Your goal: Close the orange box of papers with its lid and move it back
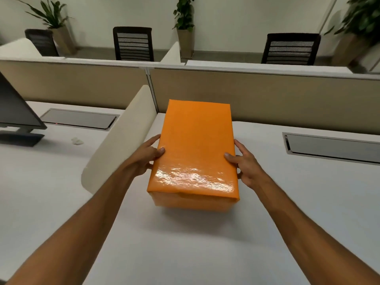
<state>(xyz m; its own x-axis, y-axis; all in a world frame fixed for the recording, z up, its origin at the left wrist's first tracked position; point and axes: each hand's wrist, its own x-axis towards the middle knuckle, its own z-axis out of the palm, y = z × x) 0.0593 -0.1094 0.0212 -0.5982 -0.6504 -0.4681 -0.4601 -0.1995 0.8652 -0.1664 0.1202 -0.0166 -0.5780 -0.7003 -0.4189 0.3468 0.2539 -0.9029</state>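
Two bare forearms reach forward over the plain white surface (185, 243). The left hand (144, 159) presses against the left long side of the orange box (195, 149), thumb lying on its top; the right hand (246, 165) does the same on the right side, so both grips are clasped on the box. The box is one rectangular block with its lid (197, 140) on, covering the top flush; the lid is glossy, slightly wrinkled orange wrap that catches a glare near its front edge. No label or writing can be read on it. The box sits at the middle of the surface, its far end close to the beige partition (267, 95); whether it rests fully down is hard to tell. A curved cream divider (117, 140) stands just left. Beyond are two grey cable hatches, one monitor (14, 108) at left, three dark mesh chairs and three potted plants.
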